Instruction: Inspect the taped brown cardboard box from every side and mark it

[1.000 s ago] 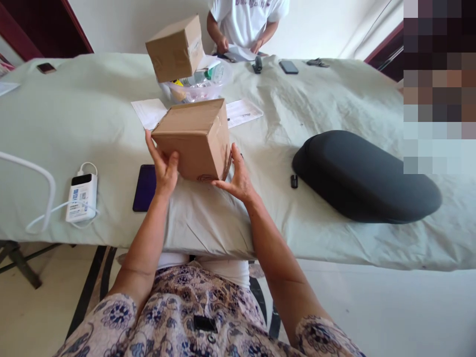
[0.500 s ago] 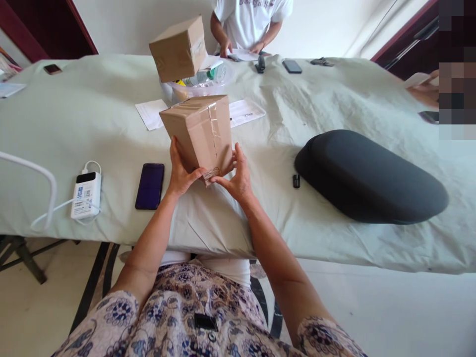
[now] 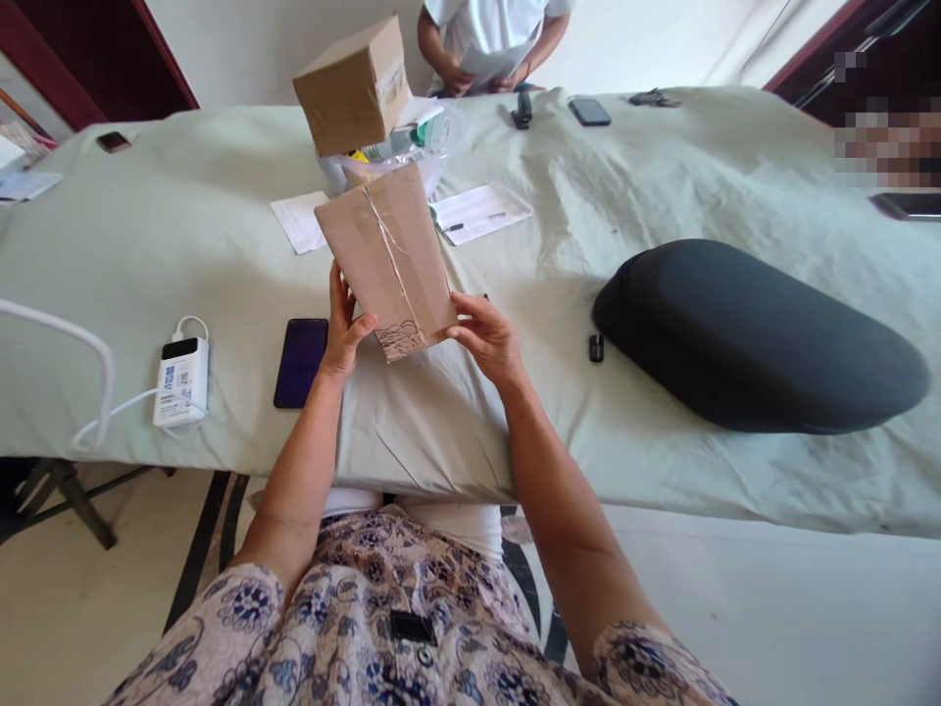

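Note:
Between my two hands a brown cardboard box (image 3: 386, 260) is held tilted above the table, one face turned toward me. A taped seam runs down that face, and dark scribbled lines mark its lower end. My left hand (image 3: 344, 324) grips the lower left edge, thumb on the front and fingers partly hidden behind. My right hand (image 3: 489, 333) grips the lower right corner between thumb and fingers. A dark phone (image 3: 302, 363) lies on the cloth just left of my left hand.
A clear basin (image 3: 441, 142) with bottles and another cardboard box (image 3: 349, 88) stands behind. Papers (image 3: 481, 214) with a pen lie nearby. At right are a black seat-shaped cushion (image 3: 757, 333) and a small black cylinder (image 3: 596, 348); at left, a white power bank (image 3: 181, 380). Across sits a person (image 3: 489, 39).
The box has been turned in my hands, so its taped face now points more toward me. My right hand has shifted slightly right. The person opposite has raised their paper.

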Demonstrator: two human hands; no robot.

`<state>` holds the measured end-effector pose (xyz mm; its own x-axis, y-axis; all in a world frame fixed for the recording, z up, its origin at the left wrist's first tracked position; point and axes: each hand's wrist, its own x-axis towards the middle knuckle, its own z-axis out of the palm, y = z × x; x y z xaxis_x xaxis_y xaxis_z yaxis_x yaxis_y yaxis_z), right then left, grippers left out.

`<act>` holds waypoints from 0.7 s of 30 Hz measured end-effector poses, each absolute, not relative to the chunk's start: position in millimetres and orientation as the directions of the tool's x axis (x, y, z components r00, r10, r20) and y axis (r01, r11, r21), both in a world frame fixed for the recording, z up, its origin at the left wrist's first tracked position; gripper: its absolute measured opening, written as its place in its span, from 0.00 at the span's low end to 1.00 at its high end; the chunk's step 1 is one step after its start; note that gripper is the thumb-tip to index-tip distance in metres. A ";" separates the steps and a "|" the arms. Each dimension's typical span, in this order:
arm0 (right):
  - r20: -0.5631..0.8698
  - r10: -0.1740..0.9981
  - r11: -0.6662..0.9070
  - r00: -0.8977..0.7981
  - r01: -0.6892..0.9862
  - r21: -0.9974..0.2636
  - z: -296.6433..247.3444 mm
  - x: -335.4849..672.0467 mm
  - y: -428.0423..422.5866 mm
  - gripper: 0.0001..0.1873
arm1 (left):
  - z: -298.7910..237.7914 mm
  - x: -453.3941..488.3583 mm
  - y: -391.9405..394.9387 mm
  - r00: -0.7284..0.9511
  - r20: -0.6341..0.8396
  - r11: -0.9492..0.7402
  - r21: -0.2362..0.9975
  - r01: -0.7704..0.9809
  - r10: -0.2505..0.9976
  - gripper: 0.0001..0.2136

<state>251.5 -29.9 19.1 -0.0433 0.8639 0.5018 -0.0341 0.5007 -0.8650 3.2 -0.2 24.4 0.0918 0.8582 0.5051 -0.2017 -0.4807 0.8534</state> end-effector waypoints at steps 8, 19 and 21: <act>0.374 0.923 0.352 -0.093 -0.194 -0.916 38.8 250.4 -39.2 0.22 | 35.2 0.2 -8.3 0.206 0.477 -0.415 0.865 -0.282 0.855 0.46; 0.436 0.897 0.408 -0.073 -0.244 -0.880 47.4 246.9 -44.3 0.25 | 31.3 4.9 -11.2 0.311 0.459 -0.397 0.885 -0.245 0.832 0.39; 0.455 0.886 0.430 -0.090 -0.208 -0.879 41.8 244.2 -43.3 0.31 | 30.4 5.3 -9.5 0.282 0.464 -0.411 0.882 -0.229 0.840 0.36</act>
